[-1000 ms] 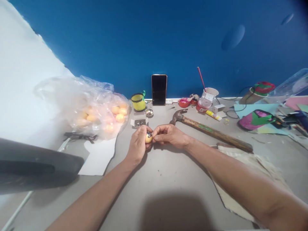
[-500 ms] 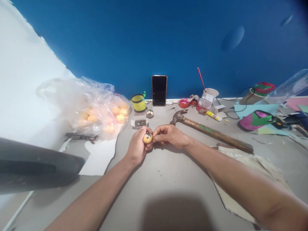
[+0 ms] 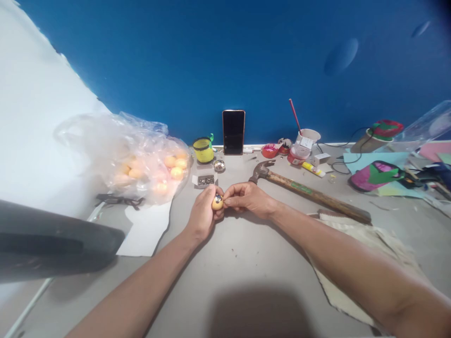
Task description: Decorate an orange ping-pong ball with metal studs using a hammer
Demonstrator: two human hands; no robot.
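Note:
My left hand is closed round a small orange ball that has shiny metal tack heads on its upper side. At the ball's right side, my right hand has thumb and forefinger pinched together; whatever is between them is too small to make out. Just beyond my left hand lies a small open box of shiny metal pieces that look like tacks. Behind it sits a ball covered in silvery metal.
On the left are a plastic bag with several orange balls, glasses and a dark cylinder. A hammer and a cloth lie right. A phone leans on the wall beside a yellow-green cup.
The ball has turned slightly in my left hand and shifted a little to the right. My right hand stays pinched beside it.

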